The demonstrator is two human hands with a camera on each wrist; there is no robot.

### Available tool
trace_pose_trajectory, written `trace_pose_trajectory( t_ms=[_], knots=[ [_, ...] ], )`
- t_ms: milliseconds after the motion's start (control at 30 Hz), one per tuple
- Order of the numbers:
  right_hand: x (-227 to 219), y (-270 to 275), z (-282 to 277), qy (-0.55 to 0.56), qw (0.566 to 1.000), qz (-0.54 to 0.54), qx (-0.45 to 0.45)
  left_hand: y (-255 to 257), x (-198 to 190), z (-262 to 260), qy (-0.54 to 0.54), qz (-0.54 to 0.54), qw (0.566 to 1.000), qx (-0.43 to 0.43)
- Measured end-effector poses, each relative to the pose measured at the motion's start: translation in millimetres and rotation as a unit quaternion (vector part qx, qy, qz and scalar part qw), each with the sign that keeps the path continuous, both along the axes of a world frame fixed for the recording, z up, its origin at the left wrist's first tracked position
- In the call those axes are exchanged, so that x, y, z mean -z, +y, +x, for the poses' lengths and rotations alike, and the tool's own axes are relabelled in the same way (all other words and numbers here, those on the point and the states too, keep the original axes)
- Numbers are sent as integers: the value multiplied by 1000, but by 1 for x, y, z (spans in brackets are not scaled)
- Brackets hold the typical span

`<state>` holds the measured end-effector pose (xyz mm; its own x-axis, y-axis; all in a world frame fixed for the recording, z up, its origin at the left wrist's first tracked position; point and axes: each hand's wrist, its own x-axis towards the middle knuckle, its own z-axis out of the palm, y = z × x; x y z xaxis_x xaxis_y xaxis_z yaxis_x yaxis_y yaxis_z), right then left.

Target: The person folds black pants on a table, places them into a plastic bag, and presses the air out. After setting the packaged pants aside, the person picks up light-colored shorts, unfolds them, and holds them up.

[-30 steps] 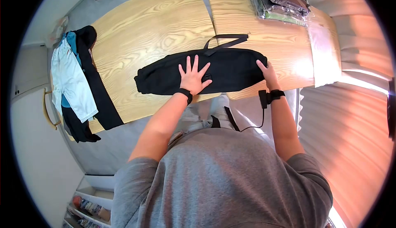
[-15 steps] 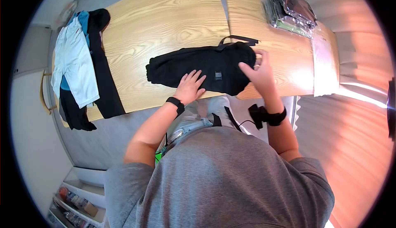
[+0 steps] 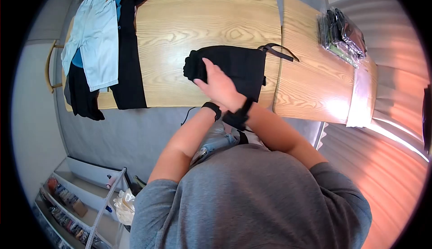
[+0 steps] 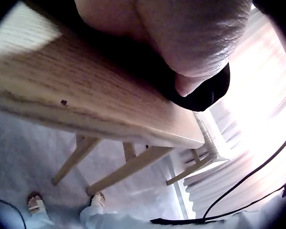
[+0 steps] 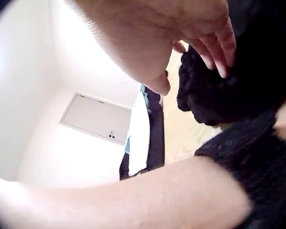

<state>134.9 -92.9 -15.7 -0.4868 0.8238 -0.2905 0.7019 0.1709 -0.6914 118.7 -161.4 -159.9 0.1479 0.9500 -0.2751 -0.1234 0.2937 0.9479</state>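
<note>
A pair of folded black trousers (image 3: 240, 69) lies on the near part of the table, its gathered cuffs at the left and a dark strap (image 3: 281, 53) trailing from its right end. My right hand (image 3: 219, 83) reaches across my left wrist, fingers stretched out over the cuff end. In the right wrist view, those fingertips (image 5: 223, 70) touch the black fabric beside the ruffled cuffs. My left hand (image 4: 181, 36) lies low on the trousers near the table's front edge; in the head view the right hand covers most of it.
White trousers (image 3: 96, 37), a blue garment and black garments lie stacked on the table's left end. Plastic-wrapped packets (image 3: 342, 35) rest on the second table (image 3: 297, 82) at the right. A chair (image 3: 50, 66) stands at the left, and shelves (image 3: 85, 195) stand at lower left.
The trousers' right part has been folded over to the left, making a shorter bundle. My right hand has moved from the right end across my left arm to the cuffs. The head view has shifted.
</note>
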Motion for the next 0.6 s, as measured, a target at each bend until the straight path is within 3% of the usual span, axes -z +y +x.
trace_pose_trajectory(
  t_ms=[33, 67, 100, 133, 167, 200, 300, 367, 400, 433, 467, 600],
  knots=[
    [8, -1, 16, 54, 997, 51, 12, 2, -11, -2, -52, -22, 998, -14],
    [16, 1, 34, 111, 987, 107, 37, 5, -22, -11, 266, 134, 946, 125],
    [8, 6, 53, 154, 980, 107, 67, 6, -38, -17, 332, 197, 912, 138],
    [11, 12, 74, 167, 961, 210, 74, 4, -55, -22, 396, 257, 869, 150],
    [13, 16, 97, 137, 962, 220, 90, -1, -73, -32, 394, 197, 869, 224],
    [14, 19, 119, 133, 960, 221, 107, -4, -96, -46, 387, 250, 849, 258],
    [25, 20, 157, 48, 963, 217, 151, -17, -112, -71, 327, 233, 851, 338],
    [27, 15, 156, 29, 962, 225, 149, -11, -118, -77, 373, 355, 840, 173],
    [29, 15, 145, 3, 954, 280, 105, 4, -120, -74, 397, 390, 826, 86],
    [30, 14, 134, -23, 940, 334, 61, 20, -127, -72, 459, 399, 790, 79],
    [38, 10, 126, -92, 951, 293, 44, 35, -132, -70, 519, 408, 748, 70],
    [57, 5, 99, -174, 932, 317, 31, 58, -108, -74, 681, 263, 682, 49]
  ],
)
